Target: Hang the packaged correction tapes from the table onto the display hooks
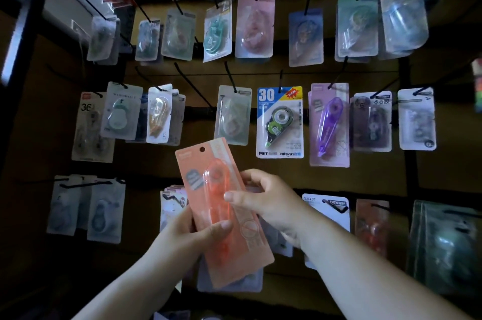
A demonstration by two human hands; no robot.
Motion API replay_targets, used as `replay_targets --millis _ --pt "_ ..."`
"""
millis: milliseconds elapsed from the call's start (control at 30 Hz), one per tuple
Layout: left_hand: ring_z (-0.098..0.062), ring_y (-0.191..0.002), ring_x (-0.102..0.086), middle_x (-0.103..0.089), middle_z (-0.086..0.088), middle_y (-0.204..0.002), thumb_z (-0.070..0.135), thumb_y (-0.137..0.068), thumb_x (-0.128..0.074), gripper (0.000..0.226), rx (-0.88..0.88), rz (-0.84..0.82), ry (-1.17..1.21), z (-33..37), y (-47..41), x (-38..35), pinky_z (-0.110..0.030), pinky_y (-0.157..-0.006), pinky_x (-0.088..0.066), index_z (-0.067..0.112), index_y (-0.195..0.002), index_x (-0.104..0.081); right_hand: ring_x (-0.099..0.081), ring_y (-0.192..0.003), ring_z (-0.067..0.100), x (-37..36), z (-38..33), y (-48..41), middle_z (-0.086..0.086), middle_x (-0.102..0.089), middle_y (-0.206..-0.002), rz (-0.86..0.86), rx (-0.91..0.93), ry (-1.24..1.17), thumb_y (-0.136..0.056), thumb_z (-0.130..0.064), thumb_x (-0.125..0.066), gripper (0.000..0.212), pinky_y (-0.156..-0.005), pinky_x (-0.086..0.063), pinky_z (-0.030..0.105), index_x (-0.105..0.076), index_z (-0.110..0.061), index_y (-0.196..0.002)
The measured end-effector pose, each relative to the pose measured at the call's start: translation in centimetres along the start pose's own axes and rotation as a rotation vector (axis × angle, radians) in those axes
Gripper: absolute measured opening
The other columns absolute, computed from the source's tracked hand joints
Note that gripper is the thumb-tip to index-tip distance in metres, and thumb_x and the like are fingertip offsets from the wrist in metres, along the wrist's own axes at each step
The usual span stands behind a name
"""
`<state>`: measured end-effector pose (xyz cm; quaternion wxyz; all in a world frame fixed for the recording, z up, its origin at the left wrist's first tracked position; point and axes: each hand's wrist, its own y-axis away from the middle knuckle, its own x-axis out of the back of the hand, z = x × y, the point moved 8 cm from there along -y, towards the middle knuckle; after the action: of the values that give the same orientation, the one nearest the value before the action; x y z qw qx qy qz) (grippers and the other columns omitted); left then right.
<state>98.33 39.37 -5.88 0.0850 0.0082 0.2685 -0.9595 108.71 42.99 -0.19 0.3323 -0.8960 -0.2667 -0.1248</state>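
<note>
Both left hand [193, 232] and right hand [264, 201] pinch the pack [221, 218] at centre; we should slide its hole [202, 149] onto the bare hook [194, 90] above

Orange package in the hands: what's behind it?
Left hand and right hand hold the orange package. Behind it, a pale package shows its lower edge; the rest is covered.

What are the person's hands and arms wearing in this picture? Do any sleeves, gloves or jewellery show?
Nothing worn shows. The left hand and the right hand are bare: no gloves, rings or bracelets. The left forearm and the right forearm are bare down to the picture's edge, with no sleeve, cuff or watch.
</note>
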Motion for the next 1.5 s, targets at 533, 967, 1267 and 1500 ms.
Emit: replay_targets --millis 533,967,1267,1500 --pt "-0.014 -0.077 -0.073 -0.077 0.003 -0.085 0.054 -0.051 -0.079 0.058 -0.073 0.014 0.061 -0.3 0.0 -4.3 -0.022 -0.060 -0.057 0.022 -0.096 -0.062 -0.062 -0.082 0.020 4.2 2.3 1.6 -0.002 -0.064 -0.076 0.419 0.006 -0.202 -0.087 -0.023 -0.057 0.018 -0.081 -0.052 0.037 -0.057 -0.025 -0.069" --pt "-0.014 -0.075 -0.072 -0.076 0.003 -0.081 0.009 -0.048 -0.077 0.054 0.005 -0.032 0.029 -2.5 1.5 -3.7 -0.021 -0.059 -0.056 0.024 -0.096 -0.056 -0.059 -0.076 0.020 3.9 3.6 1.7 0.000 -0.061 -0.077 0.560 -0.033 -0.275 -0.089 -0.020 -0.053 0.018 -0.072 -0.051 0.034 -0.052 -0.025 -0.072" --pt "-0.016 -0.065 -0.072 -0.076 0.000 -0.073 0.007 -0.049 -0.070 0.053 0.056 -0.049 0.083 -3.1 2.3 -3.3 -0.022 -0.050 -0.055 0.015 -0.100 -0.056 -0.054 -0.069 0.014 4.1 3.8 2.5 -0.006 -0.055 -0.072 0.619 -0.010 -0.248 -0.090 -0.015 -0.049 0.023 -0.058 -0.041 0.022 -0.047 -0.025 -0.070" --pt "-0.020 -0.069 -0.073 -0.076 -0.001 -0.077 -0.002 -0.063 -0.069 0.041 0.100 -0.061 0.060 -4.6 2.6 -5.9 -0.037 -0.060 -0.057 0.018 -0.097 -0.057 -0.057 -0.071 0.015 11.2 5.1 7.3 -0.006 -0.057 -0.071 0.774 -0.040 -0.258 -0.089 -0.020 -0.053 0.021 -0.068 -0.051 0.024 -0.050 -0.026 -0.070"
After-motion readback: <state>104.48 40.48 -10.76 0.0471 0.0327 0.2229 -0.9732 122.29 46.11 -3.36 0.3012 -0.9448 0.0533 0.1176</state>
